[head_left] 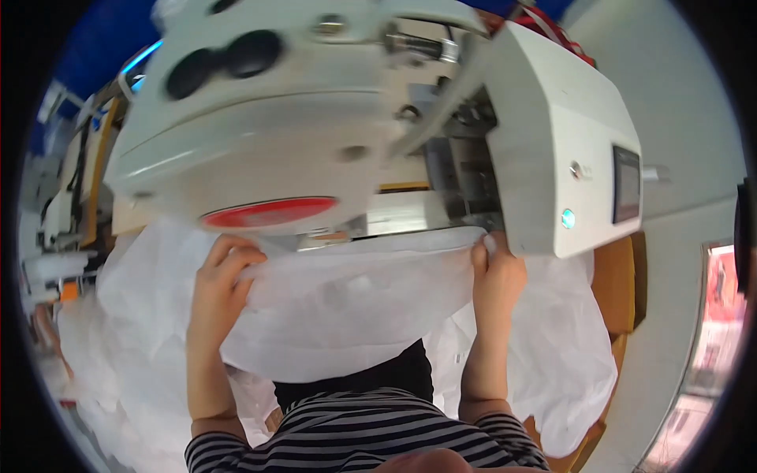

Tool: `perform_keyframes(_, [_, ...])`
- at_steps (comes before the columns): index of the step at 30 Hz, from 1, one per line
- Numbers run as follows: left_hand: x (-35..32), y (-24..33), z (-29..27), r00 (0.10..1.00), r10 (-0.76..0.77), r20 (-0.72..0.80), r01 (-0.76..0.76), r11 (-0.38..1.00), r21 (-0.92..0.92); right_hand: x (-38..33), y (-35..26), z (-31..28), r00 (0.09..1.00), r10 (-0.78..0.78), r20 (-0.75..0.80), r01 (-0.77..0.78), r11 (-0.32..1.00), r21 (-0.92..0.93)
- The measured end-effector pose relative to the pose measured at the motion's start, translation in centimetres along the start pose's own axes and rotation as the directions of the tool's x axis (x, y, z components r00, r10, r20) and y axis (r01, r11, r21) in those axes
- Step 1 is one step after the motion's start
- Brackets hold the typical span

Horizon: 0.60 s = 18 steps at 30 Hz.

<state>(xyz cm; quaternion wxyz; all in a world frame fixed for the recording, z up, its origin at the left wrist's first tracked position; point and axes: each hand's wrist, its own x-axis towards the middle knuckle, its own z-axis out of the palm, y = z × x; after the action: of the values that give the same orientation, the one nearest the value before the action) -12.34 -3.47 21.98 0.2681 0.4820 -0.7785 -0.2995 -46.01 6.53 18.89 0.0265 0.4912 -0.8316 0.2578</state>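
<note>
While left grip (223, 276) and right grip (498, 272) pinch it (both closed), white fabric (355, 307) spans between.

Nothing readable — the red label (270, 212) on the machine (260, 150) is blurred.

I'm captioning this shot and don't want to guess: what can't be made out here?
All in the head view:
Far fingertips of the person's right grip: hidden by the thin white cloth and the hand itself.
Whatever lies directly beneath the large, rounded white machine head: hidden by its housing.
Print on the red oval label: blurred.
Contents of the dark rectangular screen: too small.
Rest of the black-and-white striped shirt: cut off by the lower edge.
</note>
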Motion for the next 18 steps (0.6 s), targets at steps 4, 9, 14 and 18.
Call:
perform_keyframes(4, [-1.0, -3.1, 2.4, 0.966, 0.201, -0.164, -0.170, 0.969, 0.181, 0.6, 1.7, 0.5, 0.984, -0.157, -0.079, 0.147, 0.981, -0.127])
perform_keyframes(9, [-0.6, -4.1, 5.4, 0.927, 0.263, -0.269, -0.157, 0.920, 0.358, 1.4, 0.8, 2.5, 0.931, -0.242, -0.275, 0.187, 0.959, -0.212])
perform_keyframes(14, [-3.0, -6.3, 3.6, 0.953, 0.202, -0.226, -0.132, 0.948, 0.290, -0.1, 0.7, 0.4, 0.892, -0.303, -0.336, 0.218, 0.939, -0.267])
perform_keyframes(18, [-5.4, -11.8, 5.4, 0.997, 0.065, -0.049, -0.060, 0.994, 0.095, -2.5, -3.2, 0.2, 0.822, -0.461, -0.334, 0.496, 0.868, 0.022])
